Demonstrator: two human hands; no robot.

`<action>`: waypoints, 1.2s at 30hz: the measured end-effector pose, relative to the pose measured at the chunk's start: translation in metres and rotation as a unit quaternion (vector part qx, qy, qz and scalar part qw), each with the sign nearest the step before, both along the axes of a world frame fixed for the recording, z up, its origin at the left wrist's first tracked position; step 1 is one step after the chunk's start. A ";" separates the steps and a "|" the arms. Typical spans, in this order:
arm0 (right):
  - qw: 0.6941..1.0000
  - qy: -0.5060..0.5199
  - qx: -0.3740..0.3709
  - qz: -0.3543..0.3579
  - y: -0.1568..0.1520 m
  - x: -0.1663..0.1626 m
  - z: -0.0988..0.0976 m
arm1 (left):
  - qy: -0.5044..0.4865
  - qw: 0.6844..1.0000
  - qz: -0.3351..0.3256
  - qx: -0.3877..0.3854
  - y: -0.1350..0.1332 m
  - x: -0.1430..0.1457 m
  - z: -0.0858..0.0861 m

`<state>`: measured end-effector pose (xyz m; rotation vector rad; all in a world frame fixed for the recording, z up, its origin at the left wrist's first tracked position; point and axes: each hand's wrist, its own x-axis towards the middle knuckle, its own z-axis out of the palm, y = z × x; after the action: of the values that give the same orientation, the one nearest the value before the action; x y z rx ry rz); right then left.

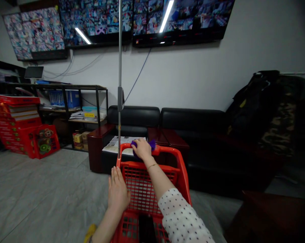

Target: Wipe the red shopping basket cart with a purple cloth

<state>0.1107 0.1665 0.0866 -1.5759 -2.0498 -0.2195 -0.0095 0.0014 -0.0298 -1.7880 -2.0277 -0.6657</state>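
Observation:
A red plastic shopping cart [184,175] with a grid basket stands right in front of me. My right hand [142,148] is closed over a purple cloth [152,144] on the cart's top handle bar. Lower down, my left hand [118,189] lies against the cart's left side edge, its fingers stretched out and holding nothing. A thin grey metal pole [120,60] with a grey clamp rises from the cart's left corner. Something dark lies in the bottom of the basket.
Black sofas [192,123] with dark red wooden armrests line the wall, newspapers [114,145] on one seat. At left are a shelf [84,87] and stacked red boxes [16,131]. Jackets [258,104] lie at right. Screens [177,20] hang above.

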 end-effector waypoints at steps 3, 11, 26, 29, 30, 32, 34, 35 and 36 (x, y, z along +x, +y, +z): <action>1.000 -0.011 0.006 0.024 -0.004 -0.006 -0.007 | 0.014 1.000 0.025 -0.012 -0.004 0.002 0.004; 0.983 0.074 -0.001 -0.167 -0.004 0.091 -0.004 | 0.027 0.999 0.010 -0.017 -0.004 0.001 0.005; 0.987 0.050 -0.024 -0.154 -0.003 0.072 0.006 | 0.016 1.000 -0.001 -0.006 -0.002 -0.001 0.002; 0.994 0.009 0.010 -0.105 -0.007 0.047 0.005 | 0.015 1.000 -0.008 0.000 -0.001 -0.001 0.001; 0.998 -0.015 0.023 -0.059 -0.010 0.037 0.005 | 0.015 1.000 -0.007 0.000 -0.002 -0.001 0.001; 0.997 -0.059 0.030 0.032 -0.012 0.027 0.006 | 0.014 1.000 0.000 0.001 -0.003 0.001 0.002; 0.996 -0.060 0.010 0.061 -0.011 0.032 0.009 | 0.013 1.000 0.008 0.003 -0.005 0.002 0.003; 0.998 -0.044 -0.006 0.042 -0.010 0.039 0.011 | 0.013 1.000 0.010 0.004 -0.006 0.002 0.003; 0.999 -0.020 -0.024 0.006 -0.008 0.047 0.013 | 0.013 1.000 0.011 0.004 -0.006 0.002 0.002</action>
<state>0.1574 0.1581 0.0998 -1.5987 -2.1104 -0.2006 -0.0071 -0.0044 -0.0279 -1.7587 -2.0222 -0.6395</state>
